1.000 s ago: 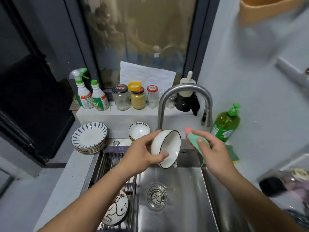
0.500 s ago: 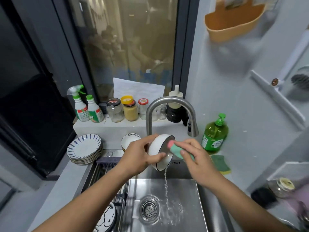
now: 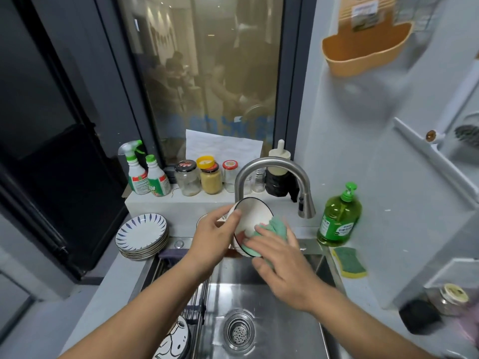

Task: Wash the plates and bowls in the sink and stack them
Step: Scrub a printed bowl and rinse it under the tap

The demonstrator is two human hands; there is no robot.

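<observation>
Head view, one moment at the sink:
- Left hand grips the bowl at its rim, thumb inside and fingers behind. The bowl is tilted on edge above the back of the sink, just in front of the tap.
- Right hand holds a green and pink cloth, fingers spread over it and thumb beneath. It presses the cloth against the bowl's inner wall and lower rim.
- Plates, white with blue rays, are stacked on the worktop left of the sink. A second bowl stands behind the left hand, mostly hidden.
- Cartoon plate leans in the rack along the sink's left side.
- Soap bottle, green, stands right of the tap, with a scouring pad lying just in front of it.
- Jars and spray bottles line the ledge below the window.
</observation>
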